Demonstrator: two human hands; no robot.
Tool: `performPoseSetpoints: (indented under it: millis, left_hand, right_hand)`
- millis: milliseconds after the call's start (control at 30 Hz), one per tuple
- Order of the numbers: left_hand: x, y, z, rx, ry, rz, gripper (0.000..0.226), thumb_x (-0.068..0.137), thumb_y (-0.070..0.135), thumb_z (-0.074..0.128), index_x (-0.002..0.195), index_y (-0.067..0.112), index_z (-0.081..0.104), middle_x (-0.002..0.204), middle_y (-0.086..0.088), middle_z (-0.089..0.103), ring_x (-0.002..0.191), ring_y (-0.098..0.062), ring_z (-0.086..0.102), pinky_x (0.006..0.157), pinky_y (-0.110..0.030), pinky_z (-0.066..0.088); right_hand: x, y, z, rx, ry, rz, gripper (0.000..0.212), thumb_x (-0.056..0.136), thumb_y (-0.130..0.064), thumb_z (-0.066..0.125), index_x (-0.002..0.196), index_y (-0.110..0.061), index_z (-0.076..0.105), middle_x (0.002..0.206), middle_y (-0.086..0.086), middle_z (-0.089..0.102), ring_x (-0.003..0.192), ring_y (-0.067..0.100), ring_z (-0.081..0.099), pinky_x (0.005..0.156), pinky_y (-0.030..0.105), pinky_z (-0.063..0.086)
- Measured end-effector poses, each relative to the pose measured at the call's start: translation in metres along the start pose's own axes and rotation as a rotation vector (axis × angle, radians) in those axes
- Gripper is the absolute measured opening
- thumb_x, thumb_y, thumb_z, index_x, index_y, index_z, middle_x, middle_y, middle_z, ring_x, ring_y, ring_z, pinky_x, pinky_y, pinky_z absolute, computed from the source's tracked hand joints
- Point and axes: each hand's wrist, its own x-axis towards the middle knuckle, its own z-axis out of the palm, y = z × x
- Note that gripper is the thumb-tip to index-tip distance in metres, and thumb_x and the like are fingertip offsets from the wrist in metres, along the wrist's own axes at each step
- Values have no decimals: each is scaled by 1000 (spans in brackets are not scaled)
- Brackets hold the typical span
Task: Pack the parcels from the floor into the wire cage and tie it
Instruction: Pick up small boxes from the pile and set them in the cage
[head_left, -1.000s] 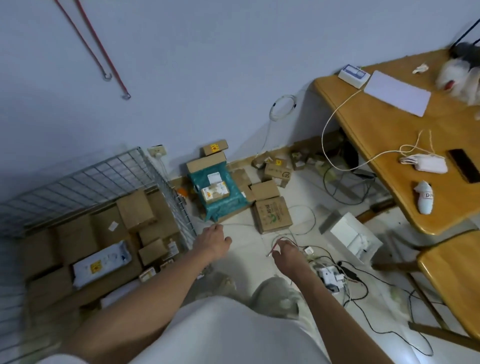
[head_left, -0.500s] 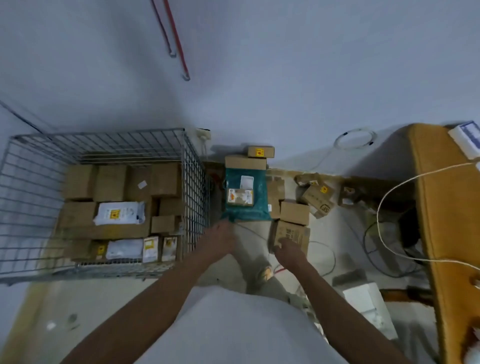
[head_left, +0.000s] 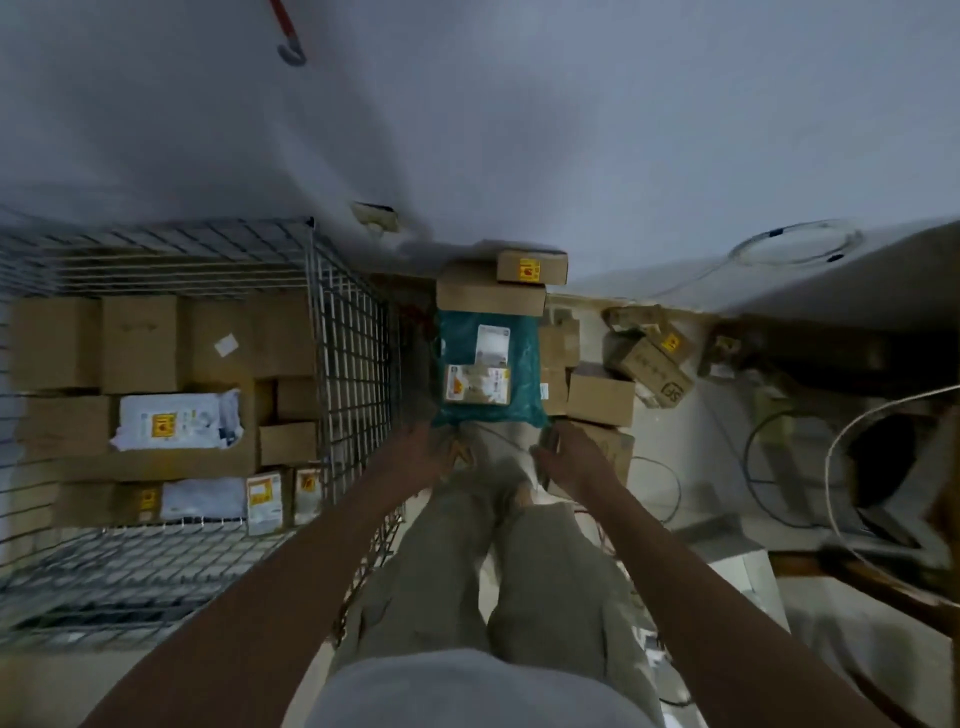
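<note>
The wire cage (head_left: 353, 332) stands on the left and holds several cardboard boxes and white mailer bags. On the floor to its right lies a teal parcel bag (head_left: 519, 374) with a small labelled box on top. Brown boxes lie behind it and beside it. My left hand (head_left: 415, 452) reaches to the bag's near left corner with fingers apart and nothing in it. My right hand (head_left: 571, 460) curls around the near corner of a brown cardboard box (head_left: 615, 449) to the right of the bag. The view is blurred.
More small boxes (head_left: 652, 364) lie scattered along the wall (head_left: 519, 130) to the right. Cables (head_left: 769, 467) trail over the floor near a wooden table (head_left: 883, 275) at the right edge. A red hook (head_left: 291, 49) hangs on the wall. My legs stand between cage and parcels.
My head has tilted down and swung left, so the cage fills more of the view. Both hands have moved forward to the teal bag and the brown box.
</note>
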Motion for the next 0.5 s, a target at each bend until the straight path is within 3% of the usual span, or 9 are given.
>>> performPoseSetpoints:
  millis: [67, 167, 333, 433, 500]
  left_hand:
    - [44, -2, 2, -26, -5, -5, 51, 99, 49, 53, 136, 15, 55, 131, -10, 60, 115, -29, 60, 93, -38, 52]
    - [110, -12, 16, -26, -24, -20, 59, 84, 61, 51, 129, 23, 56, 126, -7, 64, 105, -25, 65, 87, -38, 58]
    - [186, -19, 41, -178, 22, -94, 61, 94, 41, 63, 146, 16, 45, 141, -11, 57, 123, -32, 60, 98, -41, 53]
    - [229, -41, 64, -354, 33, -204, 77, 96, 43, 65, 158, 17, 29, 155, -10, 47, 135, -31, 52, 108, -38, 46]
    - [251, -55, 79, -429, 66, -247, 77, 96, 45, 65, 159, 20, 30, 158, -10, 44, 137, -31, 50, 112, -41, 45]
  right_hand:
    - [38, -2, 8, -35, -19, -22, 46, 90, -42, 67, 128, -19, 55, 111, 0, 63, 88, 14, 59, 70, 28, 41]
    - [94, 0, 28, -48, -66, -19, 50, 81, -51, 67, 120, -22, 59, 109, 1, 67, 89, 18, 65, 73, 34, 54]
    - [189, 11, 68, -84, -90, -29, 72, 77, -52, 73, 135, -18, 46, 122, 10, 63, 103, 28, 65, 85, 47, 58]
    - [231, 22, 91, 19, -91, 19, 71, 85, -43, 74, 140, -11, 42, 131, 13, 61, 112, 32, 63, 92, 49, 56]
    - [255, 30, 105, 101, -67, 62, 78, 83, -49, 70, 143, -9, 42, 135, 13, 60, 115, 33, 63, 96, 49, 55]
